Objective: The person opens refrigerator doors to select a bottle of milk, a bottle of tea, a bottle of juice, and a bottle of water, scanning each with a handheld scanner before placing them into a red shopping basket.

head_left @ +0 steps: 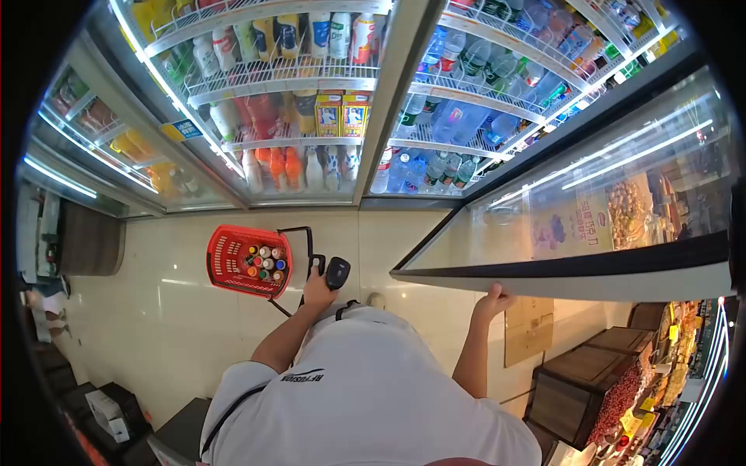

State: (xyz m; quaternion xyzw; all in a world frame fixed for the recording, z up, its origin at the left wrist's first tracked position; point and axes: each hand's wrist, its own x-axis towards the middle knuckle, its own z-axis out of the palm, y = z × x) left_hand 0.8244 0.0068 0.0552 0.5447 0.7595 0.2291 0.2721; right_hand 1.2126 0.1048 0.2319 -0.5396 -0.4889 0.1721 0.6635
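My left hand (318,289) is closed round the black handle (319,264) of a red basket, with a dark rounded device (338,273) beside it. The red basket (225,262) hangs or stands left of the hand, holding several capped bottles (266,262). On the right, my right hand (496,301) is at the edge of an open glass fridge door (559,286); its fingers are partly hidden behind that edge. Beyond the open door, drink bottles (435,171) stand on the fridge shelves.
Closed fridge doors with drinks (303,101) line the front and left. Dark wooden display stands (590,357) with goods are at the lower right. A cardboard sheet (528,330) lies on the floor. Black boxes (116,415) are at the lower left. Part of a person (54,303) shows at the far left.
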